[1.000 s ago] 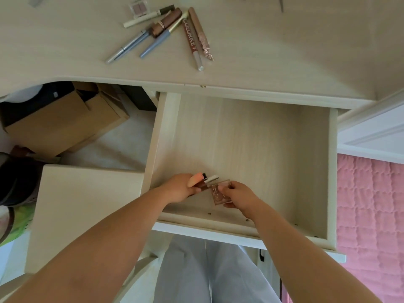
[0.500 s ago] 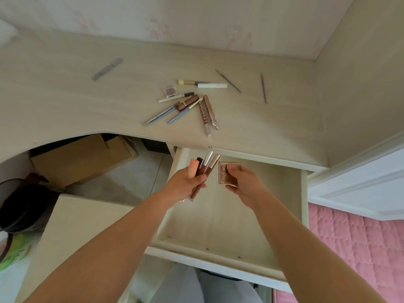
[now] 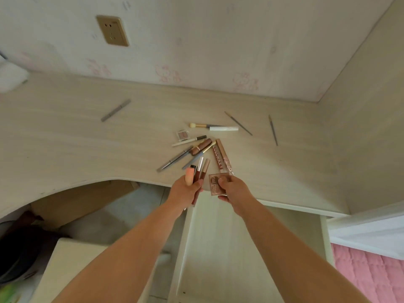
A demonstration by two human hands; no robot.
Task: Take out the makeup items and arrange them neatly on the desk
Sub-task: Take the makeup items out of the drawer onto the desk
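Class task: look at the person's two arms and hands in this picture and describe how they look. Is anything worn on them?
Both forearms are bare from the frame's lower edge to the wrists: no sleeves, watch or bracelets show. The left hand and right hand wear no gloves, and no rings are visible. Fingernail detail is too small to tell.

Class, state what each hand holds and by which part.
Left hand: a bunch of lip gloss tubes, gripped around their lower ends. Right hand: a small brown palette, pinched at its right side.

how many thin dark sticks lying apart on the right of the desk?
2: one slanted just right of the white tube, the other alone further right. None look hidden.
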